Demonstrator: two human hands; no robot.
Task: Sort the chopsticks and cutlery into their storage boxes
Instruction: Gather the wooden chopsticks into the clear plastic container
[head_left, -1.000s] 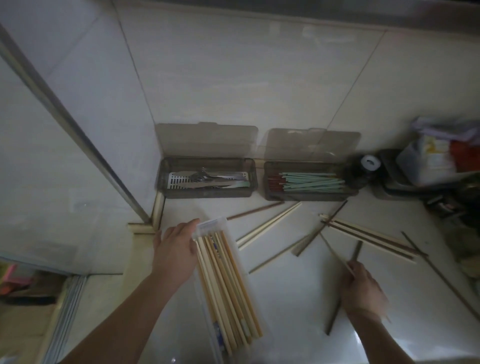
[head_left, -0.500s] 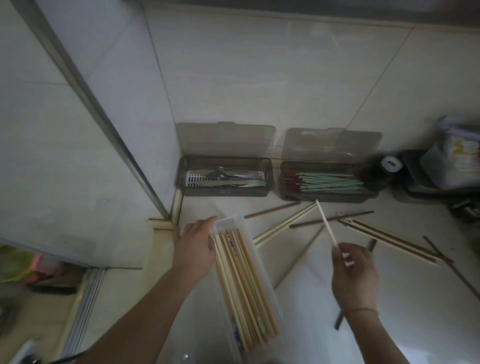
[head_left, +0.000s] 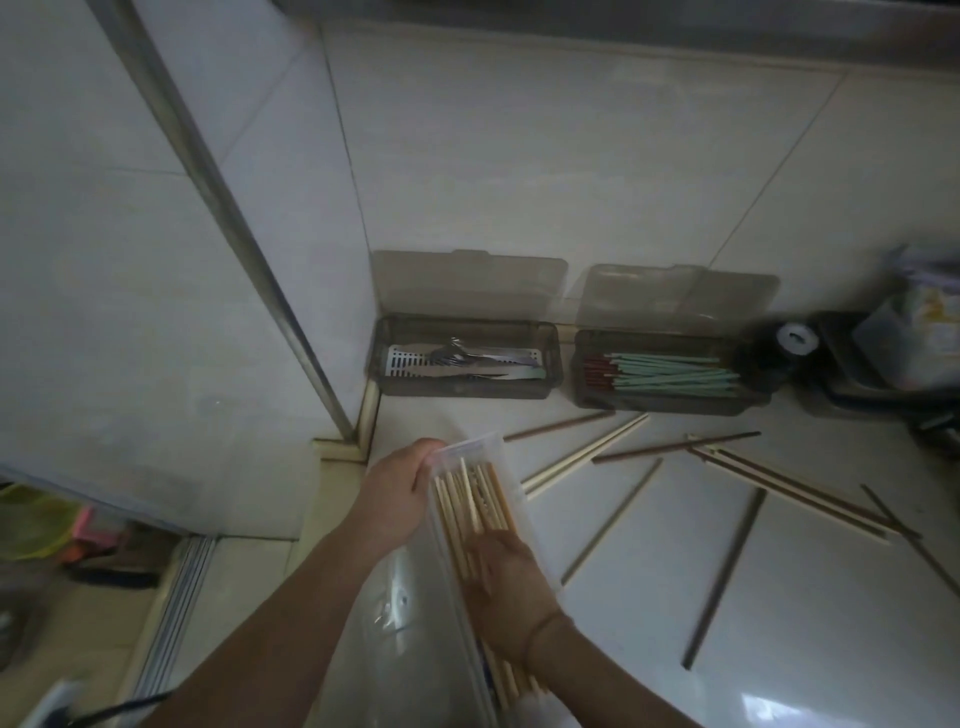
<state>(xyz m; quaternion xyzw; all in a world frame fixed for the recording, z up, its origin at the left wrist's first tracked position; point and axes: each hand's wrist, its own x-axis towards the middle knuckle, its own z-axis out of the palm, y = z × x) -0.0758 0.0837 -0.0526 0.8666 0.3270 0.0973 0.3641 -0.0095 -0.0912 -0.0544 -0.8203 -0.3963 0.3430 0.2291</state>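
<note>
The left hand (head_left: 400, 488) is reaching forward from the lower left, forearm extended, with its fingers curling round the far left edge of the clear plastic box (head_left: 470, 451) and gripping it. The right hand (head_left: 511, 587) is lying palm down over the light wooden chopsticks (head_left: 475, 499) inside that box, wrist bent inward; whether its fingers are pinching a chopstick or merely pressing on them cannot be determined. The box is resting lengthwise on the white counter (head_left: 779, 597), pointing away from the person. Loose chopsticks (head_left: 675, 447), some dark and some pale, are lying scattered on the counter to the right. Against the tiled wall, a smoked box holding metal cutlery (head_left: 462, 358) is sitting beside another holding green chopsticks (head_left: 675, 371), both lids standing open.
</note>
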